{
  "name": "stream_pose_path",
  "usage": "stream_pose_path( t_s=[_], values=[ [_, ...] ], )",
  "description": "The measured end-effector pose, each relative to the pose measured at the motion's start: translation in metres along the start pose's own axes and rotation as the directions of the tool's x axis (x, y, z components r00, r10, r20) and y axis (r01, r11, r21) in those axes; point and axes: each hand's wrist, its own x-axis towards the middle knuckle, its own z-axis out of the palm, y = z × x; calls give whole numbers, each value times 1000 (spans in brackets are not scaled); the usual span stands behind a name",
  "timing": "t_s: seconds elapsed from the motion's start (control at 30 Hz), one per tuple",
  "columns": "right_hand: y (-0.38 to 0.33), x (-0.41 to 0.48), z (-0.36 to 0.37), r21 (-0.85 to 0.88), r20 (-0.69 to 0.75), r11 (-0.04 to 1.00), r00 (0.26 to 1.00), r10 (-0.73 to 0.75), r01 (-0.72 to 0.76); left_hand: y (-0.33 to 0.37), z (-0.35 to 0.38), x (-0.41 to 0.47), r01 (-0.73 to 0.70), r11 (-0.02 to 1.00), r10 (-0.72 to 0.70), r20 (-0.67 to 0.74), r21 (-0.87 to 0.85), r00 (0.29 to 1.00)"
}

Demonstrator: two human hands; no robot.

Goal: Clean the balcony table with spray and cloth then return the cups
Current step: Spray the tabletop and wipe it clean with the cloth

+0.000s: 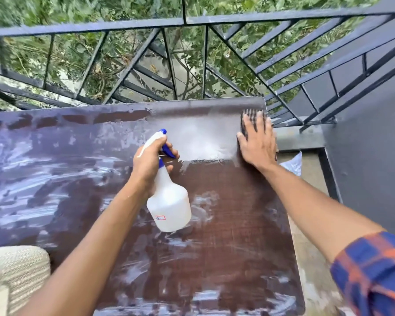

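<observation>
One marking found: a small white label (160,217) with a red outline and red print, low on the side of the spray bottle (169,201). Its characters are too small and blurred to read. No other text, brand or number is legible.

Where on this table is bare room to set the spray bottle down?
Bare: the left half of the wet brown table, between the black metal railing and the cream woven seat, and the near part between the forearms. Crowded: the far right corner, where the right hand presses the dark cloth.
</observation>
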Motion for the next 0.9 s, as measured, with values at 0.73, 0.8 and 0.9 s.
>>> stream_pose_path(
  t_s=[0.73,0.8,0.9],
  values=[
    [-242,63,45,12,-54,997,996,75,-74,52,-162,76,-11,996,7,-50,-92,999],
    [-294,56,54,4,-29,998,998,-61,61,61,-176,88,-23,995,18,-55,-93,998],
    [-369,38,74,13,16,978,977,-210,210,71,-190,101,-51,996,46,-70,-71,996]
  ],
)
